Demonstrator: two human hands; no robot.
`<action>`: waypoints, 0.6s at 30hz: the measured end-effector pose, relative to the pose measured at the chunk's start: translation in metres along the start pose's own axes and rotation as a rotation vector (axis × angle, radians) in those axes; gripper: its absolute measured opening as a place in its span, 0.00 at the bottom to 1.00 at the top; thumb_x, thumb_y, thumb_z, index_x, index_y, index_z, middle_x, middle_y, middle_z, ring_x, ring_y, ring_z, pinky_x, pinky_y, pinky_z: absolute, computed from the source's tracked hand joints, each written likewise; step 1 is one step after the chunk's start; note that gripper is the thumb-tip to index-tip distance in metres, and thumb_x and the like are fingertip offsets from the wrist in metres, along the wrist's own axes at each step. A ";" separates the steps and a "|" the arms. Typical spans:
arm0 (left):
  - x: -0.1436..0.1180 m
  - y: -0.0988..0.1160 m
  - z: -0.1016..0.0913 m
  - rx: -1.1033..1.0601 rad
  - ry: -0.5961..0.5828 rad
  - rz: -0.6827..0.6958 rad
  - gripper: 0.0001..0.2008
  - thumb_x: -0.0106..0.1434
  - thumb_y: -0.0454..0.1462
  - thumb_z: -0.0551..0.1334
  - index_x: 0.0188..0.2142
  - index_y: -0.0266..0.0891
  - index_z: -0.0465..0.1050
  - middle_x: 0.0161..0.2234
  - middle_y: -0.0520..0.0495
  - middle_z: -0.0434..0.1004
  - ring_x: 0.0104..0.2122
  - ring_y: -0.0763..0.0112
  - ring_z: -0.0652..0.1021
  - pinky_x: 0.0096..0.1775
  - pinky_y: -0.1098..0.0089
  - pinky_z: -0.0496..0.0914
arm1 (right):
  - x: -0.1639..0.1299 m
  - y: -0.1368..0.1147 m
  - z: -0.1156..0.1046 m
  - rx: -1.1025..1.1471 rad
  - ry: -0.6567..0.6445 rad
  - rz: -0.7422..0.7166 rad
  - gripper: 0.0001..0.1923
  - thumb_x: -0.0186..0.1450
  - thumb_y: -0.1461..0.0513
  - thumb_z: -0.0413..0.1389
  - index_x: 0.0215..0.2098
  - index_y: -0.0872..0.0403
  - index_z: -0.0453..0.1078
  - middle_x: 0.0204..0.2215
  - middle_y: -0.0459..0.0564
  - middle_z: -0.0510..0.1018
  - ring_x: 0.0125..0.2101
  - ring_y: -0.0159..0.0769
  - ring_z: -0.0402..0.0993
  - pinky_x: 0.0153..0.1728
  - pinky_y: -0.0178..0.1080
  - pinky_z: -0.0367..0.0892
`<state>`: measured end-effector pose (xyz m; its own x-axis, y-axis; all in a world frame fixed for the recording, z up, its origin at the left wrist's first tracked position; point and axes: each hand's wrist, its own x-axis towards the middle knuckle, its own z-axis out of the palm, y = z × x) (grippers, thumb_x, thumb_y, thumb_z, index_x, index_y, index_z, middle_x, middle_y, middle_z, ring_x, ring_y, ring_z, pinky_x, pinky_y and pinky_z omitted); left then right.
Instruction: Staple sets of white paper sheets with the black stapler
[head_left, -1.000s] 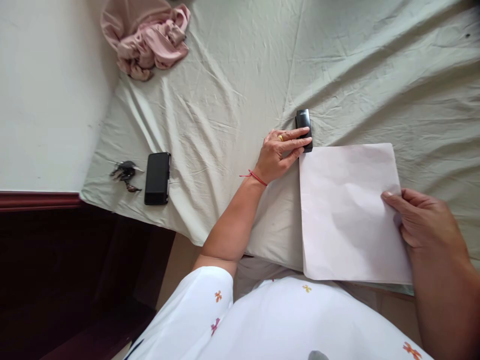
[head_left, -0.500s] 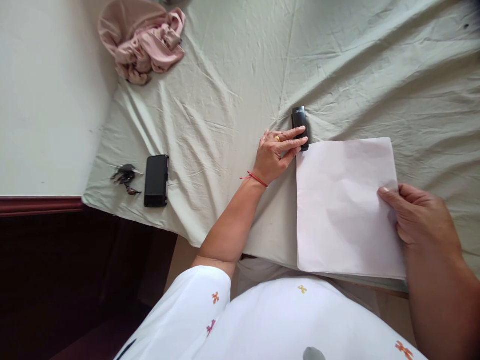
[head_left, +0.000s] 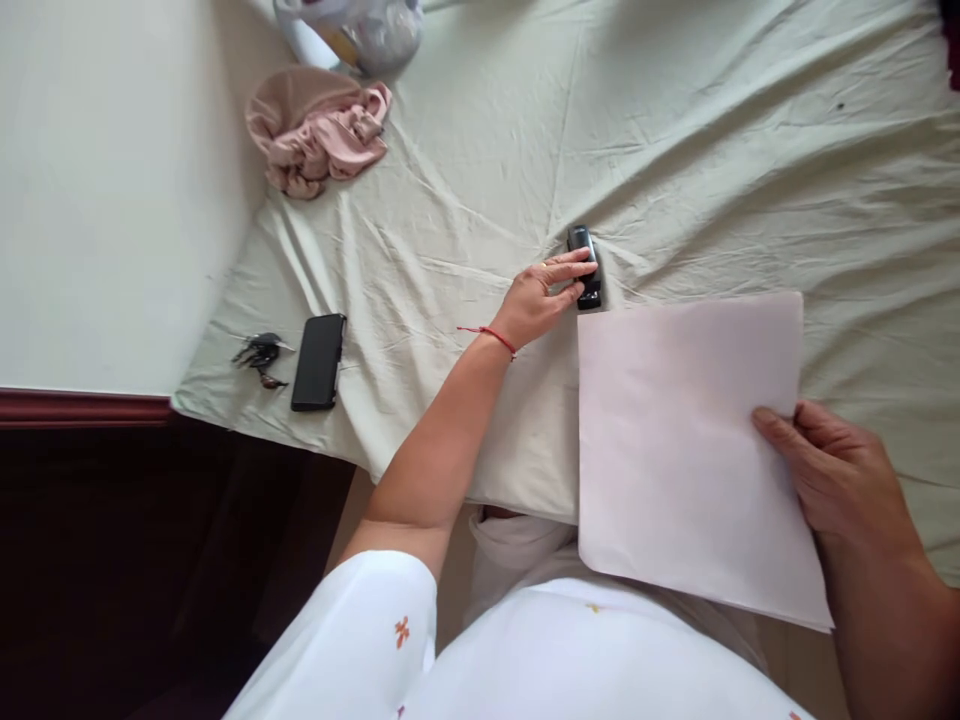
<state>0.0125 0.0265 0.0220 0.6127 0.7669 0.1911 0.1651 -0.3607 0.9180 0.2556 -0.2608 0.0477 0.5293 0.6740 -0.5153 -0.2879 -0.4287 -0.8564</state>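
The small black oblong stapler [head_left: 584, 266] lies on the pale green bedsheet [head_left: 712, 170], long axis running away from the person, just beyond the far left corner of the white paper sheet [head_left: 682, 440]. The left hand [head_left: 541, 295] (far nearer) grasps it; the right hand [head_left: 840, 475] pinches the paper's right edge.

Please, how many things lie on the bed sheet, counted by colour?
Black: 3 (stapler under the left hand, phone, key bunch)
Pink: 1 (crumpled cloth)
White: 1 (paper held by the right hand)
Clear: 1 (plastic bag)
Total: 6
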 end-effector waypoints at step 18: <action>-0.072 0.014 0.019 -0.623 0.101 -0.449 0.26 0.51 0.56 0.80 0.37 0.37 0.86 0.35 0.43 0.89 0.36 0.61 0.85 0.41 0.61 0.80 | 0.090 -0.027 0.055 -0.045 -0.176 -0.359 0.25 0.52 0.45 0.77 0.35 0.52 0.80 0.27 0.43 0.80 0.23 0.25 0.71 0.21 0.27 0.68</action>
<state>-0.0145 -0.0433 0.0144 0.5111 0.8246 -0.2424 -0.1024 0.3384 0.9354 0.2672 -0.1555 0.0227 0.4438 0.8769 -0.1848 -0.0723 -0.1706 -0.9827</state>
